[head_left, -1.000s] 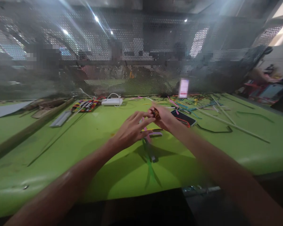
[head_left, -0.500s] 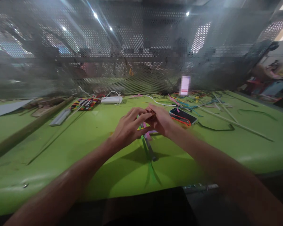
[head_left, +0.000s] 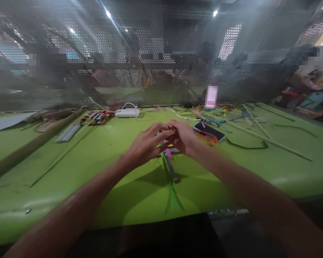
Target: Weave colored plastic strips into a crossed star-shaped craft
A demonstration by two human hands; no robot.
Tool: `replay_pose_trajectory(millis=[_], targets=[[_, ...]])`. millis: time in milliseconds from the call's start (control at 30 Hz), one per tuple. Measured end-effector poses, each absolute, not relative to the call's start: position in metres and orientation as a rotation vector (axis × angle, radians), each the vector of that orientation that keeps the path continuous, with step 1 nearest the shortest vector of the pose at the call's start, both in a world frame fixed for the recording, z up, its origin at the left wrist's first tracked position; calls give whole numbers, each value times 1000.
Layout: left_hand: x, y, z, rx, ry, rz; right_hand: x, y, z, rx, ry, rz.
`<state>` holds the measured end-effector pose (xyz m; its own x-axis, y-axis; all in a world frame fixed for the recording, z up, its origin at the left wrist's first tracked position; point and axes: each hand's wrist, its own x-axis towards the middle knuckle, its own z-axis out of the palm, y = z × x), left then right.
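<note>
Close together above the middle of the table, my left hand [head_left: 146, 141] and my right hand [head_left: 187, 138] meet at the fingertips. Both hands are closed around a small bundle of coloured strips, mostly hidden by the fingers. A brownish bit shows between the fingertips, too small to name. Below them hang a long green strip [head_left: 165, 168], a pink strip [head_left: 169, 154] and a grey-purple strip [head_left: 172, 172]. Some yellow shows under my left fingers. Just right of my right hand lies a phone [head_left: 211, 132] with orange-handled tweezers or snips [head_left: 208, 137] on it.
The green table [head_left: 97, 193] carries a long wooden pole [head_left: 34, 143], a patterned woven piece [head_left: 95, 117] and a white power strip [head_left: 127, 113] at left. Loose coloured strips [head_left: 218, 116] and a thin stick [head_left: 274, 143] lie at right. A perforated metal screen [head_left: 161, 79] stands behind.
My left fingers have shifted slightly and curled closer to my right hand; more yellow shows beneath them. The hanging strips have barely moved.
</note>
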<state>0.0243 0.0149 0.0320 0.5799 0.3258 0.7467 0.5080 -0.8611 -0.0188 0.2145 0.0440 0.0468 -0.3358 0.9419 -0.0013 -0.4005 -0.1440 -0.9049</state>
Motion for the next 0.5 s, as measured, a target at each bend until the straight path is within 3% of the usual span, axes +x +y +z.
replay_pose_trajectory(millis=[333, 500], targets=[[28, 12, 34, -2700, -771, -1376, 199, 31, 44, -742, -1100, 1720], [32, 12, 30, -2649, -813, -1515, 196, 28, 35, -732, -1243, 1579]])
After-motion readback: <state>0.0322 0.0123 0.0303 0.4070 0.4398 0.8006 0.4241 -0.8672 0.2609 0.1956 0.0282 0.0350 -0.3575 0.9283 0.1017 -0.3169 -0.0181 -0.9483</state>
